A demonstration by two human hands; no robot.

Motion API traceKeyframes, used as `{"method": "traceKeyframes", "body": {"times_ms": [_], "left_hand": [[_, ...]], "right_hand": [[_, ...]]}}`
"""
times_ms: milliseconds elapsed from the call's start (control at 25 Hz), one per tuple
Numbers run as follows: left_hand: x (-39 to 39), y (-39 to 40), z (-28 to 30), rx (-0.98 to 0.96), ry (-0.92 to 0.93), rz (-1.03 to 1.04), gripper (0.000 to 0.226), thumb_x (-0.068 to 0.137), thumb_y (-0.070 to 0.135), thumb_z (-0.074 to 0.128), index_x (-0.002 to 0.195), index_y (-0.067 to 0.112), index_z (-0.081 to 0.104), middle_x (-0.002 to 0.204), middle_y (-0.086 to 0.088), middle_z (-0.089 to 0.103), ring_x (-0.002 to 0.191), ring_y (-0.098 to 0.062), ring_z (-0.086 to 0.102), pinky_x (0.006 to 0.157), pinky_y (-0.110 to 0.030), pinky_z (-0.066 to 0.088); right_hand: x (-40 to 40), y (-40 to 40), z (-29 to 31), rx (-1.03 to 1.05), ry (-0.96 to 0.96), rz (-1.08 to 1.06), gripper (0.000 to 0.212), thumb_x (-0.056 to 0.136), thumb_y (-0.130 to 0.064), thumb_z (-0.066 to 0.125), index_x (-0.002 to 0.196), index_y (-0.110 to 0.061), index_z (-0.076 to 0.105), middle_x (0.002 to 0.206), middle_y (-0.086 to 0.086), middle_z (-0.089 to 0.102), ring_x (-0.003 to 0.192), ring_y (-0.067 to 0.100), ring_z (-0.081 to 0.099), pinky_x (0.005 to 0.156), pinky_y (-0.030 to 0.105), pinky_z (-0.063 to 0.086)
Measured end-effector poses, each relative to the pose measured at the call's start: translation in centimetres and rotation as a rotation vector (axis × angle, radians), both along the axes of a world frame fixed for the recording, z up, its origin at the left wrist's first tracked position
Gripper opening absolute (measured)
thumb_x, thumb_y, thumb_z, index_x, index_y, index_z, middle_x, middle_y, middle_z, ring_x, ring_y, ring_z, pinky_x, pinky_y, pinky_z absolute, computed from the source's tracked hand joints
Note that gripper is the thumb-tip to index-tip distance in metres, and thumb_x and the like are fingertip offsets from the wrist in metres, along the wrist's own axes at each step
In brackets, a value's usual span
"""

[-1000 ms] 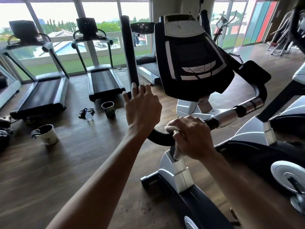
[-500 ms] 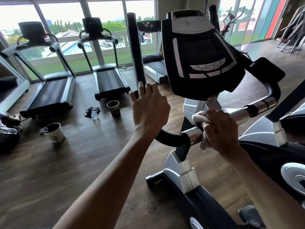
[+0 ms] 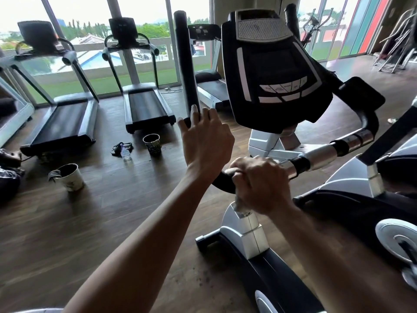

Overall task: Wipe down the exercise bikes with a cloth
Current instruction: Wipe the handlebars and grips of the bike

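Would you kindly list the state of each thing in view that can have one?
Left hand: grips the upright black handlebar.
Right hand: grips the cloth around the curved bar.
Console: screen dark.
Dark cup: upright on the floor.
White cup: upright, tilted slightly.
Treadmills: unoccupied.

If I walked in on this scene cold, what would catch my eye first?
Probably the big black console of the exercise bike, looming upper centre. Just below it, the right hand grips a cloth around the curved handlebar, while the left hand holds the upright black foam grip. Beyond, two paper cups stand on the wooden floor before a row of treadmills.
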State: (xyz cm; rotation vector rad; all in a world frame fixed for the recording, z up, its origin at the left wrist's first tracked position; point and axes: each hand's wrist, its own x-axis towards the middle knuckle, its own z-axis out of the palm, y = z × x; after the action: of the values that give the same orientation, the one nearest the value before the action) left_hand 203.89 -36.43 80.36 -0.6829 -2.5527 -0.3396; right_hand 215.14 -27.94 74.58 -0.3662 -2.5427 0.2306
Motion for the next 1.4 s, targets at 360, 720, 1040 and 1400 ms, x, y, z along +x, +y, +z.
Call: {"method": "traceKeyframes", "body": {"times_ms": [360,720,1040,1400], "left_hand": [[-3.6,-3.3,-0.1,0.214,0.011,-0.377,0.053,0.1,0.04,0.027,0.128,0.02,0.067,0.132,0.001,0.067,0.135,-0.02,0.052,0.116,-0.04,0.032],[-3.3,-2.7,-0.3,0.234,-0.007,-0.329,0.043,0.101,0.034,0.033,0.121,0.017,0.067,0.128,-0.002,0.067,0.133,-0.021,0.053,0.11,-0.039,0.033],[-4.7,-3.0,-0.8,0.551,-0.108,-0.441,0.042,0.103,0.028,0.035,0.119,0.014,0.071,0.124,0.002,0.07,0.126,-0.014,0.054,0.102,-0.017,0.032],[-5.1,-8.8,-4.4,0.835,-0.286,-0.392,0.04,0.103,0.034,0.04,0.118,0.013,0.069,0.111,-0.001,0.07,0.098,-0.013,0.062,0.086,-0.032,0.048]], "right_hand": [[0.6,2.6,-2.1,-0.009,0.19,-0.016,0.035,0.089,-0.035,0.044,0.106,-0.023,0.071,0.103,-0.004,0.071,0.098,0.026,0.062,0.093,0.044,0.045],[-0.6,-3.4,-2.9,0.052,0.22,0.024,0.035,0.095,-0.035,0.046,0.119,-0.016,0.063,0.104,0.003,0.068,0.098,0.027,0.062,0.093,0.043,0.042],[2.2,-1.0,-3.6,-0.309,0.538,0.394,0.028,0.096,-0.005,0.051,0.114,-0.013,0.071,0.108,-0.011,0.069,0.1,0.015,0.067,0.086,0.047,0.053],[3.0,-6.9,-2.0,-0.331,0.45,0.572,0.031,0.094,-0.017,0.044,0.101,-0.01,0.073,0.097,-0.011,0.072,0.09,0.003,0.067,0.082,0.028,0.053]]}}
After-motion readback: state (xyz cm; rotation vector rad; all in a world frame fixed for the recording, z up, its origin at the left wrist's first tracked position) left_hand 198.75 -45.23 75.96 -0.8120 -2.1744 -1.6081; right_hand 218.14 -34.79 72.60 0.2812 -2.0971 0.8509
